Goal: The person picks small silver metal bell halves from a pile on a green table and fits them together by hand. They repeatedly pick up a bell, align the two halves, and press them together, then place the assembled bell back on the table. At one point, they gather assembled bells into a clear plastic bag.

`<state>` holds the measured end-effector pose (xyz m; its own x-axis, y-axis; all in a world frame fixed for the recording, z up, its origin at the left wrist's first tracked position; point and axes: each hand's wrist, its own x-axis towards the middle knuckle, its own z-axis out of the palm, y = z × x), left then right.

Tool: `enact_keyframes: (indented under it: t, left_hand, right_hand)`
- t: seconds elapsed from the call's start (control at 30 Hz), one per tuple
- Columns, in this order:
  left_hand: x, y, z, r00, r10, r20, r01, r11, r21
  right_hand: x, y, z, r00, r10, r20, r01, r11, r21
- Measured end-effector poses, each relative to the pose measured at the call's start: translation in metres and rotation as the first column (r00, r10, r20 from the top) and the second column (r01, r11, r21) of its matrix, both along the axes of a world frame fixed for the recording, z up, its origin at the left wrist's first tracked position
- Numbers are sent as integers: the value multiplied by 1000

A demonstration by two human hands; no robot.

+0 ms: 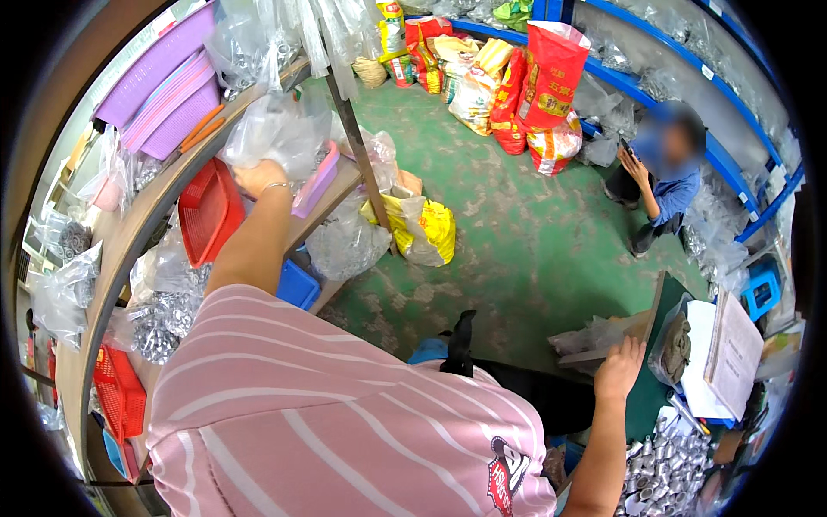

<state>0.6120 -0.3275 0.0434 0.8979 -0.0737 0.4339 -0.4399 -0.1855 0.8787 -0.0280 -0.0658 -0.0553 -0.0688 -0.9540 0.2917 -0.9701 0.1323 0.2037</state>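
Note:
My left hand (263,177) is stretched out to the shelf on the left. Its fingers are closed on a clear plastic bag (280,129), which partly hides them. Just beside that hand are a red plastic basket (212,211) and a light purple basket (317,183). Low on the right, my right hand (620,369) lies with fingers extended on the edge of a dark green tabletop (659,340), holding nothing. A bag with something brown in it (674,347) and an open stack of papers (732,353) lie close to those fingers.
Small silvery metal parts (668,465) are heaped on the table. Bags of metal pieces (164,323) fill the left shelf (103,284). A yellow sack (422,226) stands on the green floor (508,233), red sacks (551,77) farther back. A person (676,177) crouches by the blue racks.

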Motion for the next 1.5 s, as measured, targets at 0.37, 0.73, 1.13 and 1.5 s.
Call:
enact_keyframes:
  t: [0.37, 0.73, 1.13, 1.5]
  left_hand:
    - [27, 0, -46, 974, 84, 210, -210, 682, 700]
    - [163, -72, -148, 985, -127, 116, -70, 319, 945]
    - [52, -122, -176, 457, -845, 276, -90, 265, 960]
    - [-177, -32, -251, -163, -897, -411, -101, -400, 911]
  right_hand:
    - [6, 1, 9, 1000, 1, -30, 0, 999, 43]
    - [14, -1, 10, 999, -38, -11, 39, 990, 139]
    - [50, 6, 18, 908, -243, 341, 178, 961, 211]
    - [115, 228, 85, 706, -304, 640, 627, 688, -364]
